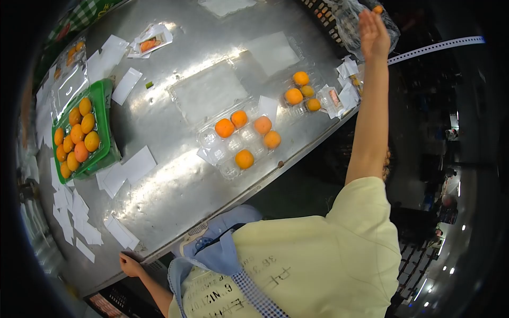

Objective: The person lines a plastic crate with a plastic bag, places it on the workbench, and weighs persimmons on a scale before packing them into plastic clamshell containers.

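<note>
Right now the clear tray (249,134) lies open between the hands, its long axis roughly along the table (180,206) edge, lid (208,91) facing away from the body; an orange fruit (377,9) sits at the fingertips of the outstretched right hand (374,37), partly hidden, grip impossible to tell; the left hand (130,265) curls narrowly by the table edge, its inside unseen.

The desk (188,199) is smooth bare metal, glossy where light strikes it. The egg-box-like tray (249,139) is clear, shiny plastic; the green tray (109,139) looks like glossier opaque plastic. Crinkled clear plastic film forms the bag (347,24). The slips (132,168) are flat, matt paper. The shirt (307,254) is soft matt cloth, the strap (255,294) checked fabric.
</note>
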Tool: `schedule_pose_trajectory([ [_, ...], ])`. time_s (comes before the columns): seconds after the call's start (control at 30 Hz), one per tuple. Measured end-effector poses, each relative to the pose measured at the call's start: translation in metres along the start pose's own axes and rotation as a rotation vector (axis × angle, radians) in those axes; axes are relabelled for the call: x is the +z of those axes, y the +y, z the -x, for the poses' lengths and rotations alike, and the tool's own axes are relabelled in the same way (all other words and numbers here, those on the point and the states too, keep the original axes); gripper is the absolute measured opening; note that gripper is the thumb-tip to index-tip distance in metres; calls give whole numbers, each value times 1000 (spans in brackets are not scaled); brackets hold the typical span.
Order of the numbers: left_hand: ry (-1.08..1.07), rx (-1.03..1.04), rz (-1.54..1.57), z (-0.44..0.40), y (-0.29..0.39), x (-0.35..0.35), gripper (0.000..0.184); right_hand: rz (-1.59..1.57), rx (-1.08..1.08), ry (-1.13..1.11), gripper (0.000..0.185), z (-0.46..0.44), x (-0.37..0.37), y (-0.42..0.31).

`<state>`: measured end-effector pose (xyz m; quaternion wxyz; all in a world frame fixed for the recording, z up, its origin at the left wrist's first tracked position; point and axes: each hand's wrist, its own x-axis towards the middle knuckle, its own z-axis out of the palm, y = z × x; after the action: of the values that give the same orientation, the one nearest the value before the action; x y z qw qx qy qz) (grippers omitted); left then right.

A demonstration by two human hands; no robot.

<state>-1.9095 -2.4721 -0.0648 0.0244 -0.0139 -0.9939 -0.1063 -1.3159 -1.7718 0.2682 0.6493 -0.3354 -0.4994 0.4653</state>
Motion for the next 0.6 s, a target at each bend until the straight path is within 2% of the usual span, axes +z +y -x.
schedule_pose_trajectory([
  [0.07,-14,6,14,-2,0,0,51,173,92,17,33,52,17,20],
  [0.17,-27,-10,-8,1,7,-6,50,449,186,51,31,107,-5,59],
  [0.3,-30,7,-22,-5,0,-1,50,454,294,142,29,153,-50,82],
  [0.4,-32,12,-17,-5,-1,1,50,630,320,206,31,172,-95,98],
  [0.47,-35,14,-38,-7,-4,3,50,941,257,143,35,179,-145,132],
  [0.53,-35,25,-38,-10,-7,7,50,1198,143,47,40,188,-157,148],
  [0.6,-31,45,-19,-11,-12,9,50,1467,240,11,49,195,-151,158],
])
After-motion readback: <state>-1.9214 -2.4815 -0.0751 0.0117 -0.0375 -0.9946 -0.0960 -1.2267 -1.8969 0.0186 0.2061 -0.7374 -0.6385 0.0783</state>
